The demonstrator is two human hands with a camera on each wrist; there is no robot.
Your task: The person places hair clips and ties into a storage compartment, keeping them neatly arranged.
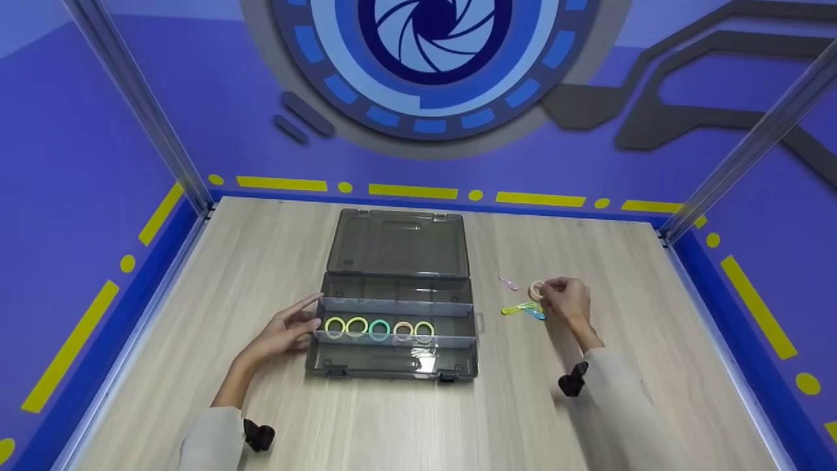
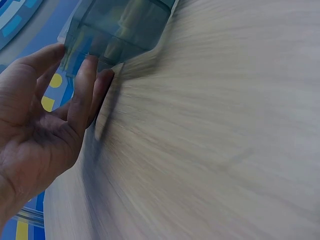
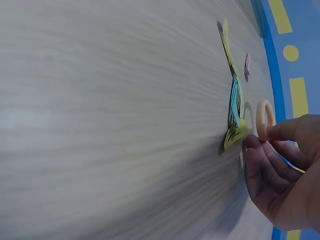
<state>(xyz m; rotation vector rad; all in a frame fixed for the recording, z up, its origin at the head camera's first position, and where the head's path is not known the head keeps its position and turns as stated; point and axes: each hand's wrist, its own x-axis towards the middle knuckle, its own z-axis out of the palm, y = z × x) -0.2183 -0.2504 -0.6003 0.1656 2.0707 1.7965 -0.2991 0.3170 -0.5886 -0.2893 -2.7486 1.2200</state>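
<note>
A grey translucent compartment box stands on the table with its lid laid back. In its middle row sit several hair ties: yellow ones, a teal one and a peach one. My left hand touches the box's left side with loosely extended fingers. To the right of the box, my right hand pinches a pale peach hair tie between thumb and fingers, just above the table. Under and beside it lie slim hair clips, yellow, blue and pink.
The wooden table ends at blue printed panels at the back and sides. Metal posts rise at its back corners. The box's front row and back row hold nothing visible.
</note>
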